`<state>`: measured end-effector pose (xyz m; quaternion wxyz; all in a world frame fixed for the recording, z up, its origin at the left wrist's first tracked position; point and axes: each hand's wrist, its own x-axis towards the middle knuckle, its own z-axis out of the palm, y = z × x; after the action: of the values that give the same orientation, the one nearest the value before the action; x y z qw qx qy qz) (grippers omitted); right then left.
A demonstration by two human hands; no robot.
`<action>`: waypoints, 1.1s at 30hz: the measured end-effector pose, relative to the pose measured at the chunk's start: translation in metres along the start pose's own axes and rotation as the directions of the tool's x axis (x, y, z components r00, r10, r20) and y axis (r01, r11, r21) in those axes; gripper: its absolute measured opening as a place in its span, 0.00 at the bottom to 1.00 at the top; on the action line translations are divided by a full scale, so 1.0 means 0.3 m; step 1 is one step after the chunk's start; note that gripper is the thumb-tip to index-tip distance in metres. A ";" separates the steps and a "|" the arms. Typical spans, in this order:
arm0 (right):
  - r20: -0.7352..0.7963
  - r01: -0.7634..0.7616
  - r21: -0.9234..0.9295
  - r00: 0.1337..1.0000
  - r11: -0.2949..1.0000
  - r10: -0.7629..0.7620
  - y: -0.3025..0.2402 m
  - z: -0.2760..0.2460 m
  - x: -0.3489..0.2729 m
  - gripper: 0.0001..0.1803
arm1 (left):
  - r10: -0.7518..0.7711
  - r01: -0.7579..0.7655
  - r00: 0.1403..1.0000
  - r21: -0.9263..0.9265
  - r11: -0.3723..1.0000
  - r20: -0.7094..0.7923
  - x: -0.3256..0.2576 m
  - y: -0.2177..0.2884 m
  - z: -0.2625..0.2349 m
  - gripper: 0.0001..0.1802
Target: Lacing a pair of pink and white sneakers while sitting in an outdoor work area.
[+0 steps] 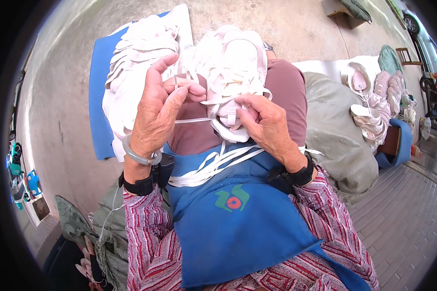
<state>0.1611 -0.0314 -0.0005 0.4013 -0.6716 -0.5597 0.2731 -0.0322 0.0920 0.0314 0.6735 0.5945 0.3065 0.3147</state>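
A white and pale pink shoe upper (238, 63) rests on my lap, its lacing partly threaded across the front. My left hand (155, 109) is at its left, thumb and fingers closed on a white shoelace; another stretch of lace runs from near that hand to the shoe. On the shoe's near end, my right hand (268, 123) pinches the pink tongue (228, 110) between thumb and fingers. A bundle of loose white laces (209, 169) lies across the blue apron (218, 233) just below.
Stacked white shoe uppers (141, 53) lie to the left over a blue sheet (98, 97). More uppers (381, 106) are piled at the right, beside a grey-green sack (330, 126) and a blue stool (398, 143). A cardboard box (342, 13) stands farther off.
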 end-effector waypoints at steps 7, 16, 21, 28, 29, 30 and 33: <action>0.030 0.047 -0.099 0.999 0.994 -0.044 -0.051 -0.004 0.018 0.09 | -0.009 0.014 0.991 0.042 0.999 -0.135 0.018 0.080 -0.052 0.19; -0.203 0.110 -0.156 0.969 0.982 -0.141 -0.059 -0.087 0.115 0.05 | 0.097 -0.094 0.994 -0.080 0.992 0.042 0.022 0.132 -0.056 0.18; 0.132 0.280 -0.127 0.956 0.952 -0.263 -0.112 -0.065 0.029 0.09 | 0.157 -0.165 0.985 -0.137 0.977 -0.066 0.024 0.198 -0.004 0.16; 0.082 0.204 -0.181 0.978 0.962 -0.192 -0.112 -0.013 0.127 0.18 | 0.216 -0.216 0.974 -0.008 0.976 0.063 0.051 0.175 0.034 0.11; 0.083 0.205 -0.177 0.978 0.963 -0.193 -0.096 -0.021 0.131 0.18 | 0.141 -0.147 0.983 0.050 0.988 0.117 0.025 0.151 0.005 0.10; 0.057 0.171 -0.068 0.984 0.983 -0.167 -0.068 -0.027 0.133 0.16 | 0.143 -0.149 0.983 0.050 0.988 0.115 0.002 0.113 -0.008 0.10; 0.008 0.119 0.032 0.993 0.992 -0.119 -0.108 -0.027 0.103 0.13 | 0.114 -0.147 0.988 0.399 0.905 0.105 -0.059 -0.019 -0.014 0.08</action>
<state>0.1573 -0.0015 0.0337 0.4247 -0.6293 -0.5964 0.2606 -0.0461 0.0802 0.0260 0.5248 0.7522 0.2978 0.2649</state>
